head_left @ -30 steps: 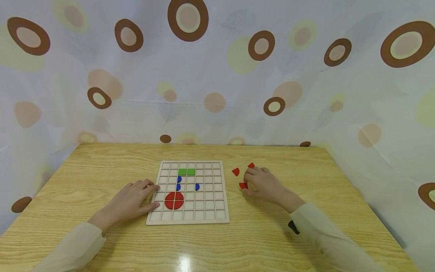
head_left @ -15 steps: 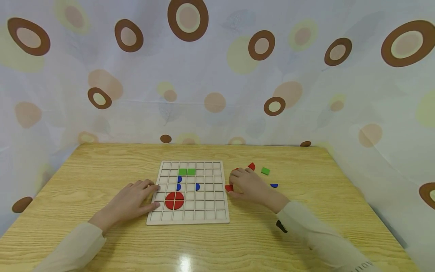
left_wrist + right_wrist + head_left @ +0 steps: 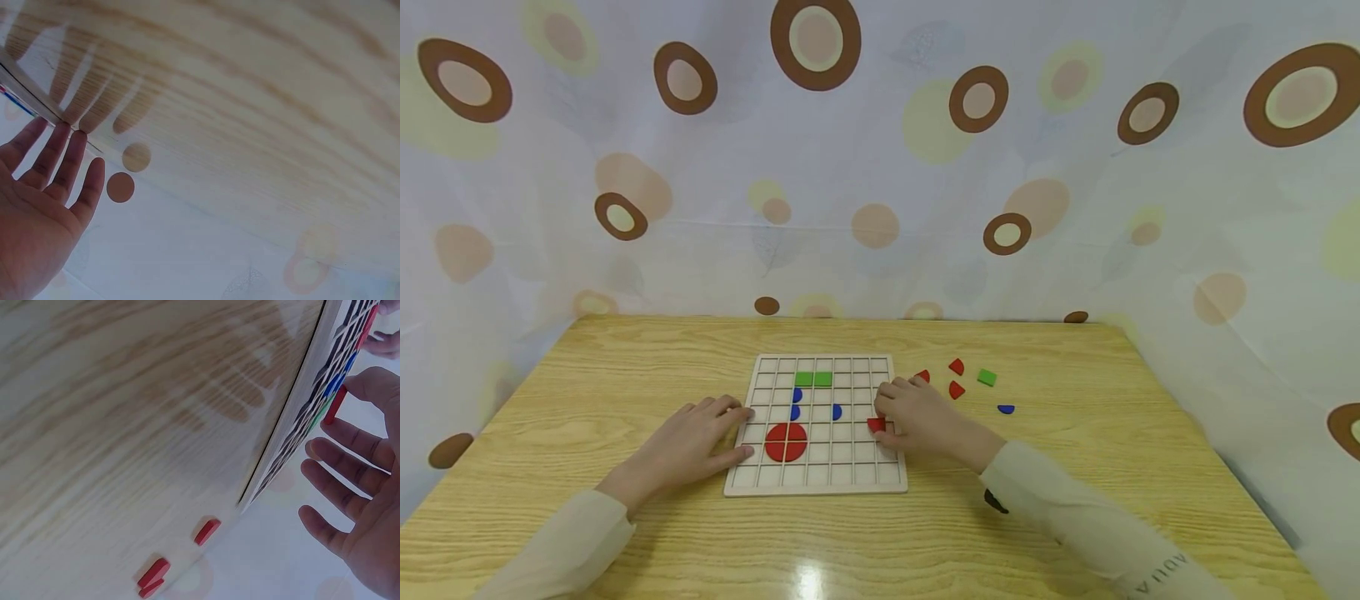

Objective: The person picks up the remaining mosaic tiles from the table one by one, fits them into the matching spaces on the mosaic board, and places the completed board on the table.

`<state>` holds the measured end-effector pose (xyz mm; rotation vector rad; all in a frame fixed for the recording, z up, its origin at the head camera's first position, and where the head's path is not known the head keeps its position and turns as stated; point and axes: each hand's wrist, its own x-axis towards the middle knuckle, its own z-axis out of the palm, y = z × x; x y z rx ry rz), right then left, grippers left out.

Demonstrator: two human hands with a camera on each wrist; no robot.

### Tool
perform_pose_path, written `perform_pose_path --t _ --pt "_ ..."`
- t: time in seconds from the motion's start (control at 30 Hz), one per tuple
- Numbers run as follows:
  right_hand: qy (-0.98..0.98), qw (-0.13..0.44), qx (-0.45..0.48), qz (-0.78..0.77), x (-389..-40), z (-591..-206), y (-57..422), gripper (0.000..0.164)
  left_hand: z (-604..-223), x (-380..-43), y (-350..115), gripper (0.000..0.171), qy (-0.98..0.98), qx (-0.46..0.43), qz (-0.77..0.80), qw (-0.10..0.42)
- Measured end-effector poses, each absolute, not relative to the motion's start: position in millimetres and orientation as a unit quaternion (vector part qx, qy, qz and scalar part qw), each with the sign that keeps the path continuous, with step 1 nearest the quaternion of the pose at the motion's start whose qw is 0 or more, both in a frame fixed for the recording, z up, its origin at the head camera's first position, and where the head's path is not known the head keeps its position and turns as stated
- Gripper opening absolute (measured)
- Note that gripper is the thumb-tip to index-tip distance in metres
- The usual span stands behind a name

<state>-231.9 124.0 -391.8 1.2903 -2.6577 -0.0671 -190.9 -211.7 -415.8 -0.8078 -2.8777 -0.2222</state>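
Observation:
My right hand (image 3: 928, 425) pinches a red quarter-circle piece (image 3: 876, 425) between thumb and index finger, over the right side of a pale wooden grid board (image 3: 853, 476). In the right wrist view the red piece (image 3: 335, 405) stands on edge between the fingertips, while the other fingers spread apart. My left hand (image 3: 688, 442) rests along the board's left edge, its relaxed fingertips touching it. On the grid, several red quarter pieces (image 3: 777, 452) form a circle at the lower left. Two green squares (image 3: 804, 379) sit side by side near the top, with three blue half-circles (image 3: 837, 412) below them.
Right of the board lie loose red pieces (image 3: 956, 390), one partly behind my right hand. A green square (image 3: 987, 377) and a blue half-circle (image 3: 1006, 409) lie farther right. A patterned curtain (image 3: 880, 275) surrounds the wooden table (image 3: 647, 358).
My right hand has carried the red quarter-circle piece leftward from the loose pieces to over the board, uncovering the pieces behind it. The left hand has stayed in place.

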Motion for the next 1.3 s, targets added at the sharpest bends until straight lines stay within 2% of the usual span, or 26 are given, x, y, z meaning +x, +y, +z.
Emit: perform_pose_path --t 0.7,1.3 --pt "-0.877 0.082 0.471 -0.040 -220.1 -392.4 74.7 0.026 -414.1 -191.2 -209.8 0.051 -0.959 -0.265 -0.075 0.070" --pt "-0.877 0.073 0.468 -0.076 -213.0 -396.1 54.8 0.030 -420.0 -194.6 -212.6 0.051 -0.957 -0.270 -0.071 0.079"
